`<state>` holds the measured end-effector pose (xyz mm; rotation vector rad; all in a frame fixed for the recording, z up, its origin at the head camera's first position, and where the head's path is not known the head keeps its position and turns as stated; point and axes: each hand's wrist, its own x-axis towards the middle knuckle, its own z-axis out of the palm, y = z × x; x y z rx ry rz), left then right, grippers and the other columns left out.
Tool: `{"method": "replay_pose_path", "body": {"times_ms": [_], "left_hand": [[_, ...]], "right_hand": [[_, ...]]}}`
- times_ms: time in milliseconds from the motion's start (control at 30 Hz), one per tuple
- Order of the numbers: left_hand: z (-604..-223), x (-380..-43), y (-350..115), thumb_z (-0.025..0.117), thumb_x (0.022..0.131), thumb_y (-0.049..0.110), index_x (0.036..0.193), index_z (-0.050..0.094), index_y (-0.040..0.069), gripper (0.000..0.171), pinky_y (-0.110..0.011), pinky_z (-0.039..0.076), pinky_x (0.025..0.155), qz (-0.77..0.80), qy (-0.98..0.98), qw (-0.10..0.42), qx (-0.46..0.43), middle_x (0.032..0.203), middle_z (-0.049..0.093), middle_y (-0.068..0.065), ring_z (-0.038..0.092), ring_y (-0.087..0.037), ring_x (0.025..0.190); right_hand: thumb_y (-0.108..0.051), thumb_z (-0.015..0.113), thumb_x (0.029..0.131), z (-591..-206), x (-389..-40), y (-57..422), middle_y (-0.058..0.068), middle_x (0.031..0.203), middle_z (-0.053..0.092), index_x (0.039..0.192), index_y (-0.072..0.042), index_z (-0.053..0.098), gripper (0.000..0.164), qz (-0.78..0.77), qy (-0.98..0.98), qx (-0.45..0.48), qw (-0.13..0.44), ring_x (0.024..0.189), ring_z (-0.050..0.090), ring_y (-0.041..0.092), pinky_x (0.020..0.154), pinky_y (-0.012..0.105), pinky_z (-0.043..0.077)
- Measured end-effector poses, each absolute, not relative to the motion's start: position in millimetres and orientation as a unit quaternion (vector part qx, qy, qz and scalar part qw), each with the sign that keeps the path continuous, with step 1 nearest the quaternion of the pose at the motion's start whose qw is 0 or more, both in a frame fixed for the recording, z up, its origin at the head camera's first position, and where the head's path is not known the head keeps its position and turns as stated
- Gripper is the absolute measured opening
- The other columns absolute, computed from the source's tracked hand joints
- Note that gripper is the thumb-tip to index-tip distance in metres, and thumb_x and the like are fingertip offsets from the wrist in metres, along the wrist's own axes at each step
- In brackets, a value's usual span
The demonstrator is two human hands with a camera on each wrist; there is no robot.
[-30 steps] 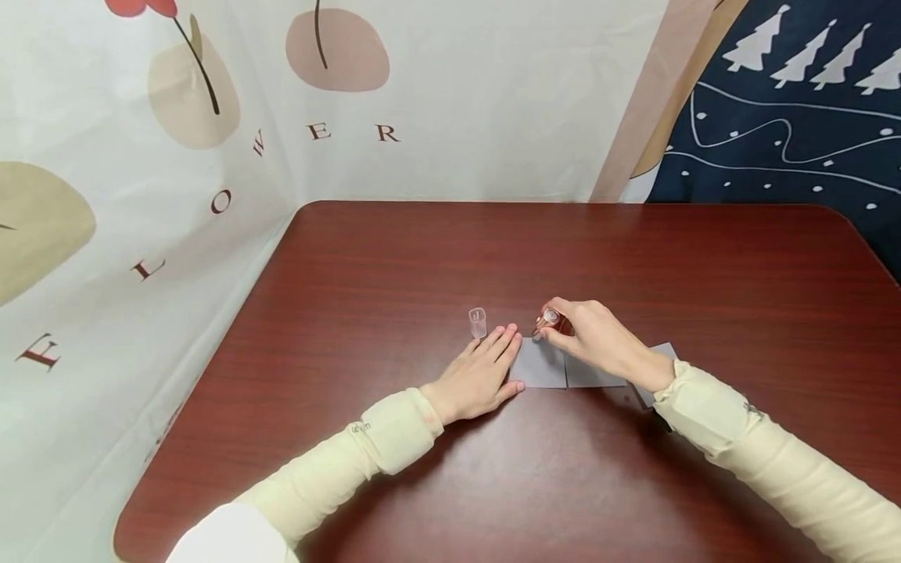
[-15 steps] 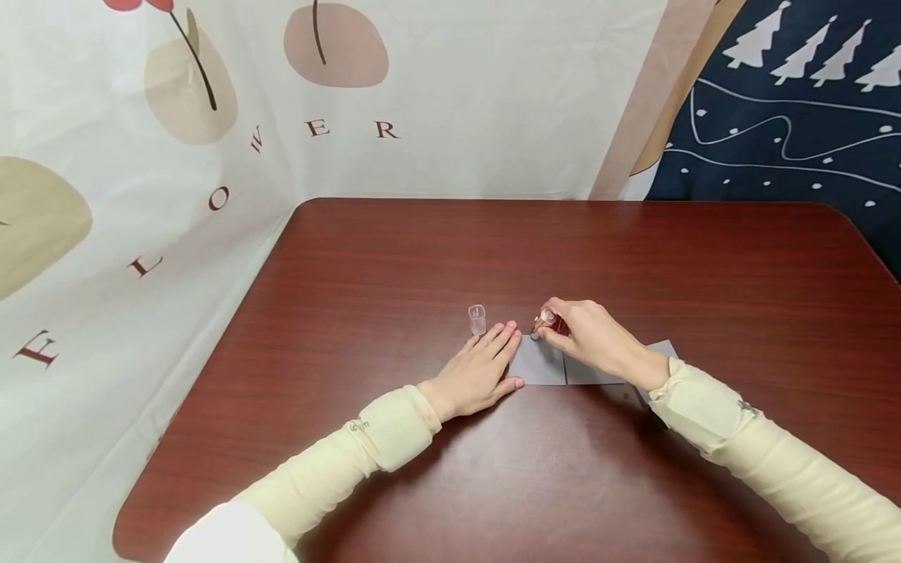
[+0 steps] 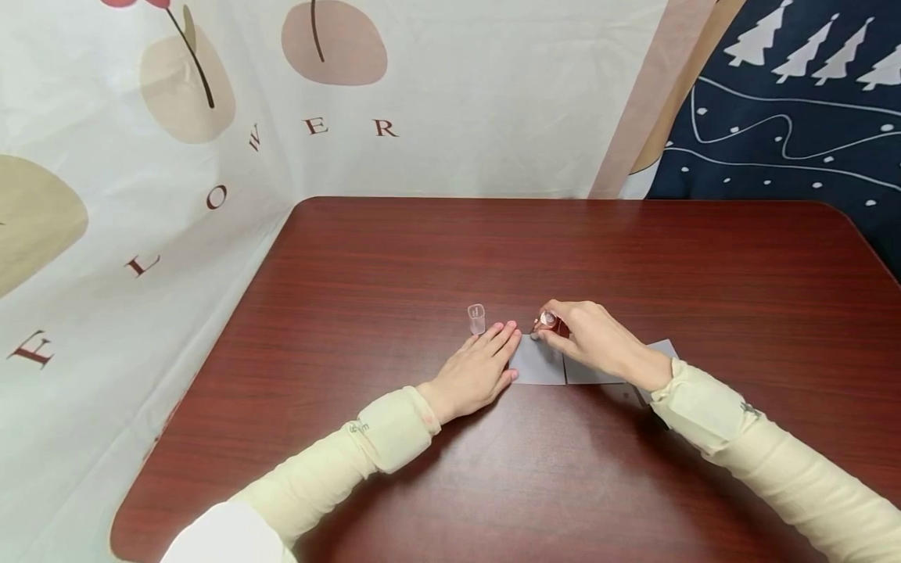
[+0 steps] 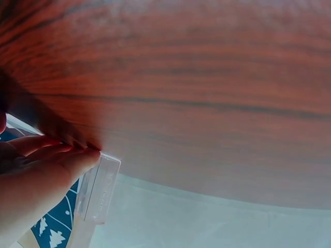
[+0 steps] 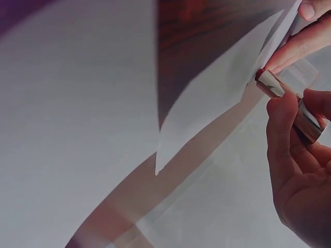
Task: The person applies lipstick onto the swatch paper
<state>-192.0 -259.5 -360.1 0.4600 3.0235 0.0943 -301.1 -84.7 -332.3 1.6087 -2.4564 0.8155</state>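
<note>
My right hand (image 3: 591, 332) pinches a lipstick (image 3: 548, 317) in a shiny rose-gold tube. In the right wrist view the dark red tip of the lipstick (image 5: 271, 84) is at the surface of a grey paper sheet (image 3: 540, 366), near the sheet's far edge. My left hand (image 3: 470, 379) lies flat with straight fingers at the left edge of that sheet. Just beyond its fingertips stands a clear plastic cap (image 3: 476, 318), also seen beside the fingers as a clear cap (image 4: 101, 188) in the left wrist view.
A second grey sheet (image 3: 591, 374) adjoins the first on the right, partly under my right hand. Farther right, another grey piece (image 3: 663, 348) shows behind the right wrist. All lie on a reddish-brown wooden table (image 3: 422, 258), with a printed curtain (image 3: 493, 102) behind it.
My left thumb has drawn in slightly to the left. The lipstick has shifted very little at the sheet's far edge, and the head view has tilted slightly.
</note>
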Motion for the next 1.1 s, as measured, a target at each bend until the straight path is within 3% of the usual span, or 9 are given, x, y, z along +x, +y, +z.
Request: {"method": "replay_pose_path", "body": {"times_ms": [1100], "left_hand": [[-358.0, -190.0, -259.2, 0.033, 0.091, 0.037, 0.136, 0.023, 0.009, 0.054, -0.039, 0.019, 0.099, 0.039, 0.988, 0.044, 0.146, 0.141, 0.016, -0.003, 0.011, -0.017, 0.128]], "right_hand": [[-0.016, 0.062, 0.076, -330.7, -293.3, -82.1, -0.010, 0.066, 0.053, 0.083, -0.009, 0.058, 0.011, 0.262, -0.809, 0.525, 0.034, 0.053, 0.046, 0.005, 0.049, 0.019, 0.038]]}}
